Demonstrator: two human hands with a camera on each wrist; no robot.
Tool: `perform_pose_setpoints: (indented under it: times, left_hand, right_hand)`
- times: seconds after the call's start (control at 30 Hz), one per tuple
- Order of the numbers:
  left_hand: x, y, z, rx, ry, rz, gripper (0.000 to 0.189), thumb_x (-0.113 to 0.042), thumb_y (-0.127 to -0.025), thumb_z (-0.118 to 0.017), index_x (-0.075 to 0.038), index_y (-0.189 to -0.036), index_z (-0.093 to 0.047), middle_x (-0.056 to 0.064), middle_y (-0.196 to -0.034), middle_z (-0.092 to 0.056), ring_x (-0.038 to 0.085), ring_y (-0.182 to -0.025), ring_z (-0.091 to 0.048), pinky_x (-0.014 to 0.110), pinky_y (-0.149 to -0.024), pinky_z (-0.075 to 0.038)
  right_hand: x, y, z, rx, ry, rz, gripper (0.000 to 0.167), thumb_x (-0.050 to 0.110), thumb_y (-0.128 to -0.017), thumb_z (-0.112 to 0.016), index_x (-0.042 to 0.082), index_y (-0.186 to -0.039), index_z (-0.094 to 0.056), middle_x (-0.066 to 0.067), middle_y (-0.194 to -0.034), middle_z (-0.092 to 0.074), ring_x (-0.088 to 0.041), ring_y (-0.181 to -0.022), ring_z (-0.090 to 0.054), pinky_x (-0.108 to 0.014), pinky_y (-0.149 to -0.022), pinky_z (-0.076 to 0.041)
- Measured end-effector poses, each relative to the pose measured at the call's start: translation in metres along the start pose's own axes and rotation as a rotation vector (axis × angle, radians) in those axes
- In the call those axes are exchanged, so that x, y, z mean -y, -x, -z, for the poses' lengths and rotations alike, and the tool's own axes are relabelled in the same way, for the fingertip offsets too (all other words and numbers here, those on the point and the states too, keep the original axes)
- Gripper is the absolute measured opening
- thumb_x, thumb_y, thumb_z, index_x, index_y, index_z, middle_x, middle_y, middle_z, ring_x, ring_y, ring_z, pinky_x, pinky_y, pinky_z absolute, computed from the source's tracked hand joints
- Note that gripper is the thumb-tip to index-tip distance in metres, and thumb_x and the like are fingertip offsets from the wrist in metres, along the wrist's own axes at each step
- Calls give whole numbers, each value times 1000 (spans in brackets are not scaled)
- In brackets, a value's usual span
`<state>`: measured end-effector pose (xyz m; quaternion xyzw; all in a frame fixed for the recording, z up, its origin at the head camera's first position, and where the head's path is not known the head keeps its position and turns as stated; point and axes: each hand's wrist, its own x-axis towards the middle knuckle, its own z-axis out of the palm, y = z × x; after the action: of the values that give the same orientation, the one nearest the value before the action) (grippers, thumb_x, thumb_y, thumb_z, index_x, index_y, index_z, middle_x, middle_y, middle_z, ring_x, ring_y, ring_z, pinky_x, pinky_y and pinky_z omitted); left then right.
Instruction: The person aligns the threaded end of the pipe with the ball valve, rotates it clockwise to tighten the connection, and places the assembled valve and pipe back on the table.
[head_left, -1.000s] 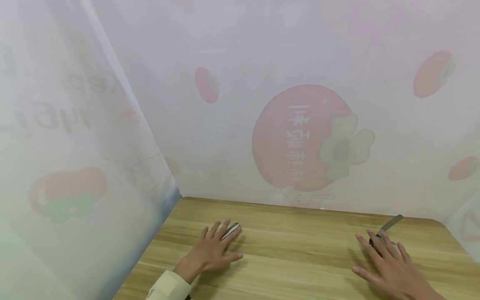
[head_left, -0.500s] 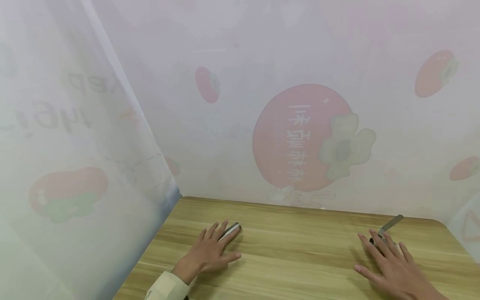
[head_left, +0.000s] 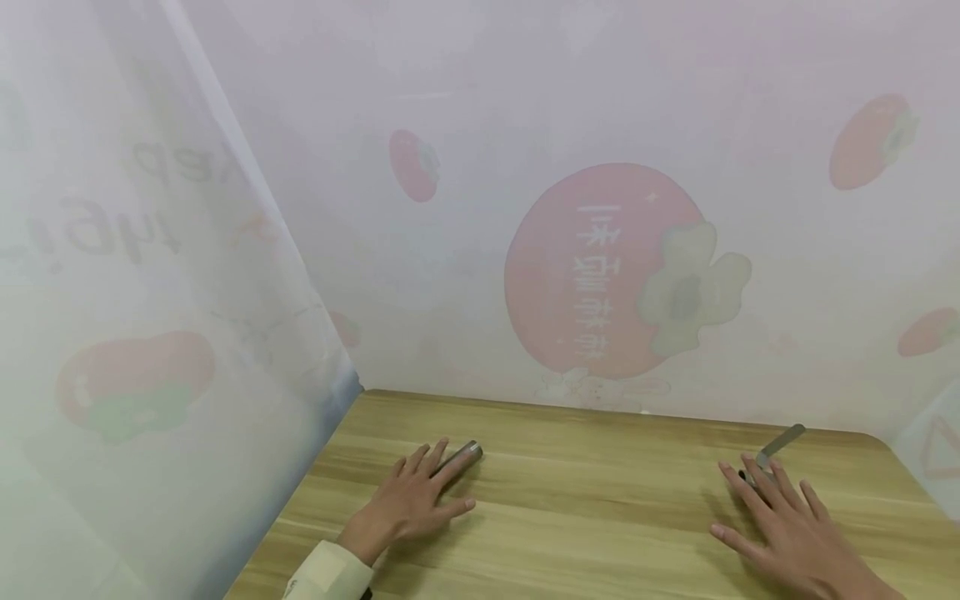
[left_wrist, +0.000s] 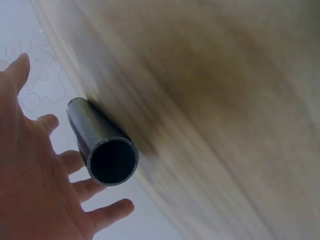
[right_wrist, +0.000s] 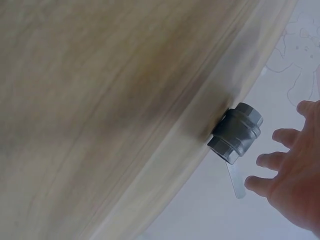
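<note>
A short, hollow metal pipe [left_wrist: 95,127] lies on the wooden table, its round open end facing the left wrist camera. My left hand [head_left: 408,504] hovers over it with spread fingers and covers part of it in the head view; whether they touch cannot be told. To the right lies a metal ball valve [right_wrist: 235,131] with hexagonal ends and a long flat lever [head_left: 783,442]. Above this valve is my right hand [head_left: 798,533], fingers spread and relaxed, hiding most of the body from the head camera. The right wrist view has a gap between fingers and valve.
The wood-grain table [head_left: 585,500] has rounded back corners. Directly behind it hangs a pale curtain [head_left: 450,292] printed with red persimmons, and another pale curtain [head_left: 150,292] closes off the left side.
My left hand has drifted slightly left and toward me, sliding off the pipe's far end a little. The right hand has hardly moved. Pipe and valve lie where they were.
</note>
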<state>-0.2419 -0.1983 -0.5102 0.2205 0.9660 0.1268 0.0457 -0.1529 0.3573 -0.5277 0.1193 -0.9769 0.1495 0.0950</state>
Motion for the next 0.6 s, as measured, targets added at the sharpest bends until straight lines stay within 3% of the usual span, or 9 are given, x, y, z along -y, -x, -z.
perform_pose_setpoints:
  times: [0.37, 0.6]
  left_hand:
    - [2, 4, 1, -27, -16, 4, 74, -68, -108, -49, -36, -173, -31, 18, -180, -25, 53, -161, -31, 77, -125, -28]
    - [3, 8, 2, -37, -19, 16, 77, -72, -107, -48, -33, -172, -33, 17, -179, -28, 52, -159, -34, 76, -124, -31]
  right_hand:
    - [-1, 0, 3, -2, 6, -8, 88, 56, -106, -65, 17, -174, -26, -35, -174, -26, -70, -154, -22, -83, -123, 11]
    - [-1, 2, 3, -12, -6, -8, 89, 57, -104, -67, 17, -174, -28, -35, -172, -29, -73, -149, -28, -87, -121, 6]
